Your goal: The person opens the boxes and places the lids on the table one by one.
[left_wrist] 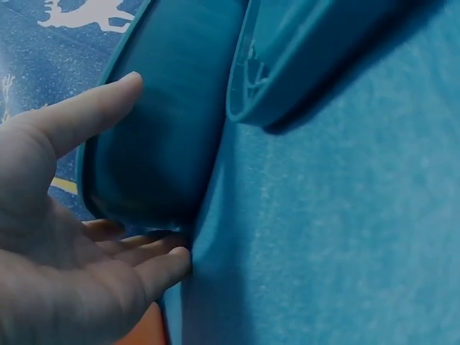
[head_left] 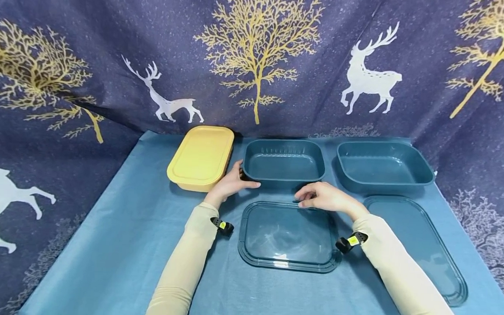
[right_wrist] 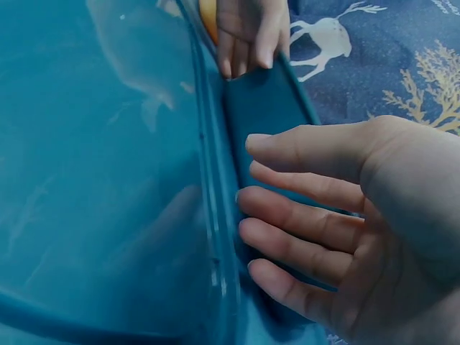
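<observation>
Two open boxes: one rectangular teal plastic box with rounded corners [head_left: 282,167] stood upright at the far middle of the worktop [head_left: 107,245], and one matching teal plastic box [head_left: 382,171] stood apart to its right.
Two loose lids: one flat, see-through teal plastic lid [head_left: 288,235] lay just in front of the middle box; one similar teal lid [head_left: 415,242] lay lengthwise in front of the right box, partly behind a sleeve.
One yellow box: a rounded rectangular yellow plastic box with its yellow lid on [head_left: 202,158] stood left of the middle box.
Two hands: both were bare and near the middle box, one toward each end.
Left hand [head_left: 230,182]: its thumb was spread from its fingers, thumb before the near wall and fingers by the left end; whether they touched could not be told.
Right hand [head_left: 327,196]: its fingers were loosely bent, slightly apart and holding nothing, near the box's right front corner and above the lid's far edge.
Two sleeves: both were pale cream cloth.
Two wrist devices: one small black one sat at each cuff.
One backdrop: dark blue printed fabric rose behind the worktop.
</observation>
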Available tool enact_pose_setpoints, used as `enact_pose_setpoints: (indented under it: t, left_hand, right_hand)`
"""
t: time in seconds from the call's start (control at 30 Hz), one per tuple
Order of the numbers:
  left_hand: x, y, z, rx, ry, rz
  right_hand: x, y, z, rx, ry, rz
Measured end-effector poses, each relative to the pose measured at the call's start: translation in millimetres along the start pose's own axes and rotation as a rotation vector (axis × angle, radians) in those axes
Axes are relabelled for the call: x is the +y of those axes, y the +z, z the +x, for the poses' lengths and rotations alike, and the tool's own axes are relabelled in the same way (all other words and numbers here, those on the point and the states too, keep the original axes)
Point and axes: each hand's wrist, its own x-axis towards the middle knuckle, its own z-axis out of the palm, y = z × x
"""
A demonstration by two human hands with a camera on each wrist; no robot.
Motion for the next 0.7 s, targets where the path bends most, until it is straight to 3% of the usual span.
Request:
enact_pose_setpoints:
  t: [0.3, 0.47, 0.57, 0.7]
  left_hand:
    - [13.9, -16.8, -9.9, 0.032, 0.029, 0.022]
    - [31.1, -30.1, -18.3, 0.077, 0.109, -0.041]
    - [39.4, -43.5, -23.6, 0.152, 0.166, -0.041]
    - [42.1, -66.6, -29.9, 0.322, 0.214, 0.029]
  right_hand:
    - [-18, -1, 8.9, -0.001, -0.029, 0.036]
    - [-31, -4, 13.0, -0.002, -0.053, 0.059]
    - [-40, -4, 17.0, 0.026, -0.069, 0.059]
    - [-56, -2, 25.7, 0.081, -0.078, 0.076]
